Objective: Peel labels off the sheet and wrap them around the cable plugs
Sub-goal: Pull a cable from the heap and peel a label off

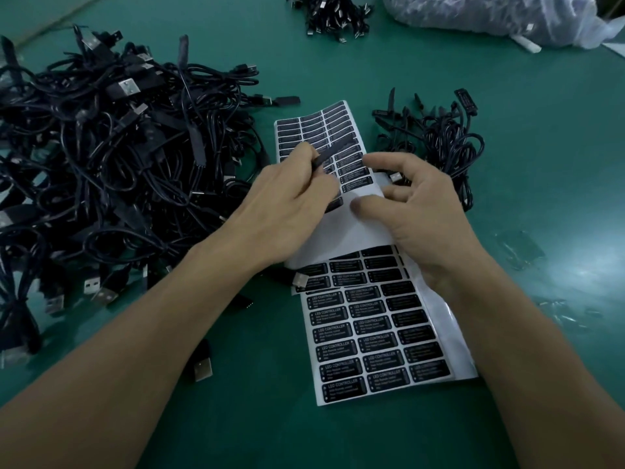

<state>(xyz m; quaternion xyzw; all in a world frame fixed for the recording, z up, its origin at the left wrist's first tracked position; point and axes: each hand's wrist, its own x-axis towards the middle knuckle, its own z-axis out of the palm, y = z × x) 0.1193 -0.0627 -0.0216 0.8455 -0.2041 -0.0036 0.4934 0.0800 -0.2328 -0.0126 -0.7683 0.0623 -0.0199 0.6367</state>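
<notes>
Rows of black labels printed "LED CONTROLLER" are noted on the near label sheet (372, 333); the finer print cannot be read. A second sheet (314, 130) lies beyond it. Over that sheet a slim black cable plug (333, 153) is pinched in the left hand (291, 198). A USB connector (395, 177) is held between the curled fingers of the right hand (419, 214). A cable pile (118, 147) lies at left on the tabletop (236, 418). The contents of the plastic bag (490, 18) are indistinct.

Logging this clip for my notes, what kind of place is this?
Probably a factory assembly or packing bench: a big tangled heap of black USB cables on a green work mat, and white sheets of black LED CONTROLLER labels.
</notes>
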